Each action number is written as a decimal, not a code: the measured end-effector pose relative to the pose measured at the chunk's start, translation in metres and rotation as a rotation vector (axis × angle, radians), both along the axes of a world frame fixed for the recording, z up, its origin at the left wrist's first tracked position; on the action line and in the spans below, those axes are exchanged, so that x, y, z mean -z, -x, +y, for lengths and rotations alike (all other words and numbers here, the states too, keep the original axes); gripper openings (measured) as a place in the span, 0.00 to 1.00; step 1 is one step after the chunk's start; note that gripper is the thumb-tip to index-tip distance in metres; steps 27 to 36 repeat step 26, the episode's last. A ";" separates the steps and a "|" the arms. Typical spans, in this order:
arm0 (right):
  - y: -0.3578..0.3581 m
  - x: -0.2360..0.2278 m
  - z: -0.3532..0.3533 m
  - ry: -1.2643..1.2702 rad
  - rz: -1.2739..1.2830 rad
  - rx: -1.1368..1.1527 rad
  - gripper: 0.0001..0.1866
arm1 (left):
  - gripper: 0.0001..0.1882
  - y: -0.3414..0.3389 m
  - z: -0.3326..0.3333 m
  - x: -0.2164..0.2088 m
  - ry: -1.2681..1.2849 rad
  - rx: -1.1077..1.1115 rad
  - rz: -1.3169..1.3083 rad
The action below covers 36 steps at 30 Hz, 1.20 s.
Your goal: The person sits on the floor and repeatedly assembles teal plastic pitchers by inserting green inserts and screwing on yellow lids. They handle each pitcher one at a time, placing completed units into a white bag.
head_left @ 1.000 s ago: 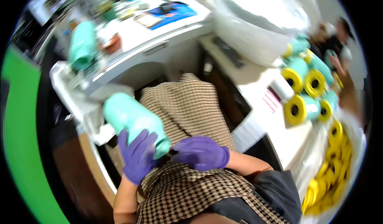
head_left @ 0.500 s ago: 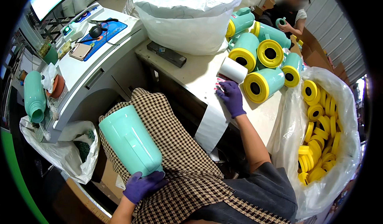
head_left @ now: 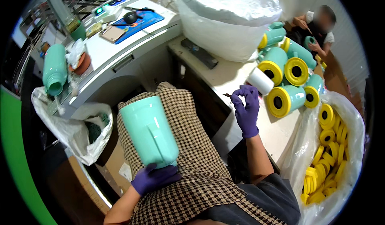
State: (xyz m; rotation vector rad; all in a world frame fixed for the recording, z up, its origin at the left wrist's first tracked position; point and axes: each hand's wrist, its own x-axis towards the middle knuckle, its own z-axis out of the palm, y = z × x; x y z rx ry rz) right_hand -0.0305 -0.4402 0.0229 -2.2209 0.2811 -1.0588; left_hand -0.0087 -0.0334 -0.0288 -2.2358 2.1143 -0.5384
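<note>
A mint-green plastic jug body [head_left: 146, 126] with a side handle leans over my lap, handle facing up. Its end by my waist rests in my purple-gloved left hand [head_left: 156, 179], which is closed around it. Above the worktable, my right hand [head_left: 247, 110], also gloved in purple, pinches a thin dark-looking sticker [head_left: 227, 95] between thumb and forefinger. Just beyond that hand lies a white label roll [head_left: 260, 81]. Its pale backing strip [head_left: 226, 132] hangs over the table's near edge, partly behind my right arm.
Several green jugs with yellow rings [head_left: 285, 100] crowd the table's right side. A plastic-lined bag of yellow rings [head_left: 321, 177] stands at right, a big white sack [head_left: 224, 28] behind. A desk [head_left: 156, 32] is at left. Another person [head_left: 321, 28] sits at far right, holding a green part.
My right hand has lifted off the label strip with a sticker pinched in its fingers. The jug stays in my left hand, slightly more upright. The whole view has shifted.
</note>
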 end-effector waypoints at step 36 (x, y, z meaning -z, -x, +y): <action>-0.127 -0.029 0.146 -0.244 0.436 -0.677 0.14 | 0.39 -0.005 0.007 0.010 0.064 0.059 -0.152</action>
